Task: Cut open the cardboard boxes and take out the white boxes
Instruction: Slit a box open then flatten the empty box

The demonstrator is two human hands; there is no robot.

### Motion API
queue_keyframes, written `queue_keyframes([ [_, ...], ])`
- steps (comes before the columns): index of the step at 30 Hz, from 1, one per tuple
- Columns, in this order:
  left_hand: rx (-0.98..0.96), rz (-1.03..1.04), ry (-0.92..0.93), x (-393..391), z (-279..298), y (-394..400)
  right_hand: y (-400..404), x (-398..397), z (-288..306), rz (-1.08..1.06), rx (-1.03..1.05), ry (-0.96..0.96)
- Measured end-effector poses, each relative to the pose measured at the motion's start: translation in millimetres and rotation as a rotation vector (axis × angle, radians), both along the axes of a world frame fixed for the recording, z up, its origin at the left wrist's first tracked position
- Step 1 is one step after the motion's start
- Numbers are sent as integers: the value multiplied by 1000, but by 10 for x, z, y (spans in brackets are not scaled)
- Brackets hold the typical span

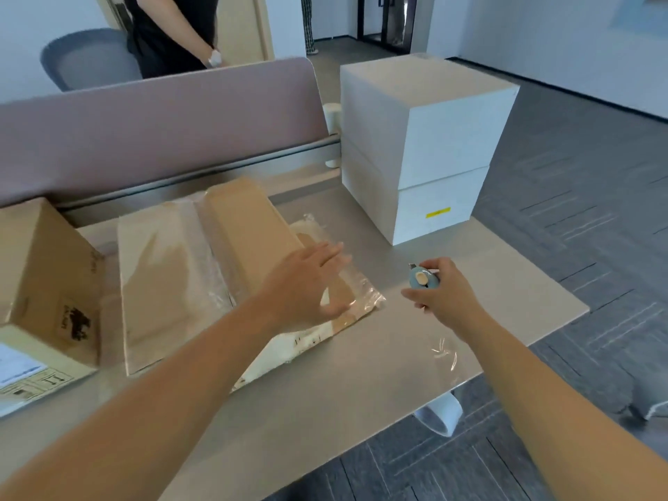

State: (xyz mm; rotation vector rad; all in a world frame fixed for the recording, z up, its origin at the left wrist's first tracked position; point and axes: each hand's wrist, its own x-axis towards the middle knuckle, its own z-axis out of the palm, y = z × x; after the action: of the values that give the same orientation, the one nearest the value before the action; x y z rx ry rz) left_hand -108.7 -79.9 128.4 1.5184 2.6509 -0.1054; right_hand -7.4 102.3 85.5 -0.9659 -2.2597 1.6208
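Our left hand (307, 283) is spread flat, fingers straight, on the flattened brown cardboard box with shiny clear tape (217, 269). Our right hand (439, 292) grips a small blue and cream box cutter (421, 278), and its little blade sticks out near our left fingers. We could nick them if we cut toward that hand. The two stacked white boxes (426, 146) stand at the far right of the grey table (361, 363), close to its edge. One bump could knock them off. A closed brown cardboard box (47, 280) waits on the left.
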Motion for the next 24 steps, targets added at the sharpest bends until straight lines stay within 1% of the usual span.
queue_keyframes([
  [4, -135, 20, -38, -440, -32, -298, -201, -208, 131, -36, -20, 36],
  [7, -204, 9, -123, -634, -141, -417, -342, -334, 141, -73, -40, 59],
  [12, -90, 50, -167, -744, -301, -291, -503, -481, 101, -162, -77, 106],
  [19, -22, 126, -177, -821, -320, 101, -496, -435, 68, -251, -89, 116],
  [24, 41, 203, -217, -765, -310, 461, -409, -343, 32, -355, -131, 127],
])
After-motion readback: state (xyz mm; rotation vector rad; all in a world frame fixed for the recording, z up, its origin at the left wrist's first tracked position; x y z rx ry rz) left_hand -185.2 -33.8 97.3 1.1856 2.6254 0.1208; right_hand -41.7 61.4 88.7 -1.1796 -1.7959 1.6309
